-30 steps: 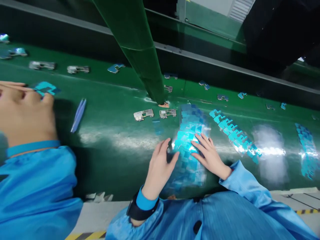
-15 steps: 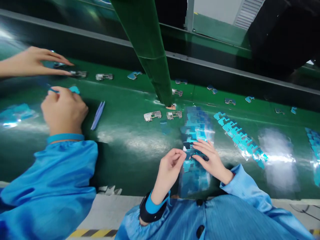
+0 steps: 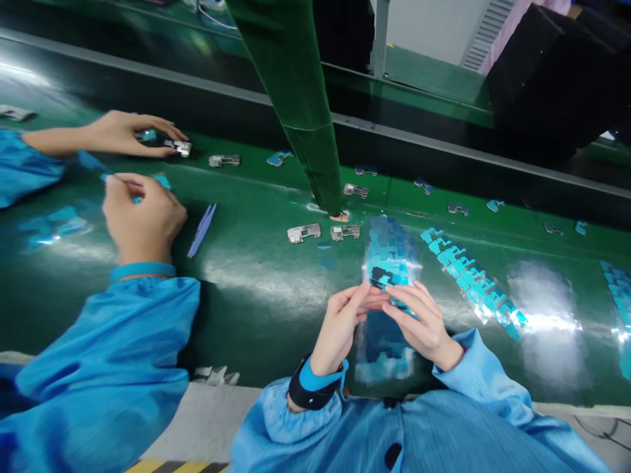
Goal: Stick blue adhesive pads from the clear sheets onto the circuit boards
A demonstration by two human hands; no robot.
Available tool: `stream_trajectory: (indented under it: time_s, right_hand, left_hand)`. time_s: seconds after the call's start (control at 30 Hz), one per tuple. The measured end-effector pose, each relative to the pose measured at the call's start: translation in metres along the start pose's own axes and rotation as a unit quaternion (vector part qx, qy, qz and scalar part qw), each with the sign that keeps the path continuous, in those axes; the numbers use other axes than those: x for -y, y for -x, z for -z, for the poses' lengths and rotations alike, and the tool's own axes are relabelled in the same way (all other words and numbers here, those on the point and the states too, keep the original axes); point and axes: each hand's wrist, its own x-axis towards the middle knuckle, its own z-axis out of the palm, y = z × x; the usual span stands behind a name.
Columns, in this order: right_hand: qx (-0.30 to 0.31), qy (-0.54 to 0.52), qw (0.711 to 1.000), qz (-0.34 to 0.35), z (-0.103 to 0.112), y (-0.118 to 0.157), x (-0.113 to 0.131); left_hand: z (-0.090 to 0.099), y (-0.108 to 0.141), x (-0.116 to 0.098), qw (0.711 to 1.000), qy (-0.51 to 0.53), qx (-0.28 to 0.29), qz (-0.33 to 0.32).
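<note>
Our table [image 3: 256, 322] is glossy green, with a green post [image 3: 303, 112] slanting down over it. At far left, one co-worker's hand [image 3: 116, 135] pinches a board [image 3: 182, 148]; what a second, curled hand [image 3: 145, 217] holds, we can't make out. Tweezers [image 3: 202, 231] lie beside it, probably parked within easy reach. Two boards [image 3: 304, 233] sit side by side near the post's foot, perhaps kept handy. Our left hand [image 3: 342, 325] has its fingers closed on the near edge of a dark piece [image 3: 381, 276] over the sheet [image 3: 384, 371], likely leaving its face exposed. Our right fingers [image 3: 409, 299] meet its right side, seemingly steadying it; we cannot tell if they grip. Further right lies a slanted strip [image 3: 473, 279]. Fingertips hide part of the piece, glare washes out a pale sheet [image 3: 542, 348], and the last strip [image 3: 618, 305] is cut off.
</note>
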Motion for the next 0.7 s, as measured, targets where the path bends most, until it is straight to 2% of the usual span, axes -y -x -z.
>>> stream_trajectory:
  time_s: [0.07, 0.1, 0.2, 0.27, 0.37, 0.5, 0.57, 0.7]
  right_hand:
    - [0.002, -0.095, 0.995, -0.028, 0.010, -0.008, 0.015]
    - [0.006, -0.160, 0.985, -0.069, 0.015, -0.013, 0.021]
    - [0.004, -0.321, 0.913, -0.252, 0.027, -0.027, 0.029]
    - [-0.005, -0.355, 0.865, -0.355, 0.028, -0.033, 0.022]
    - [-0.015, -0.373, 0.826, -0.422, 0.021, -0.036, 0.004]
    - [0.021, -0.370, 0.829, -0.419, 0.010, -0.034, -0.006]
    - [0.035, -0.365, 0.834, -0.412, 0.008, -0.032, -0.008]
    - [0.031, -0.345, 0.840, -0.417, 0.015, -0.027, -0.016]
  left_hand:
    - [-0.001, -0.007, 0.004, 1.000, -0.009, -0.001, -0.011]
    - [-0.001, -0.010, 0.007, 1.000, -0.022, -0.004, -0.018]
    - [0.001, -0.011, 0.015, 0.994, -0.091, -0.040, -0.053]
    - [0.003, -0.003, 0.017, 0.983, -0.139, -0.087, -0.084]
    - [0.004, 0.016, 0.011, 0.967, -0.178, -0.133, -0.124]
    - [0.003, 0.029, -0.002, 0.975, -0.156, -0.076, -0.141]
    - [0.002, 0.026, -0.006, 0.979, -0.135, -0.047, -0.143]
    - [0.002, 0.013, -0.011, 0.984, -0.103, -0.032, -0.140]
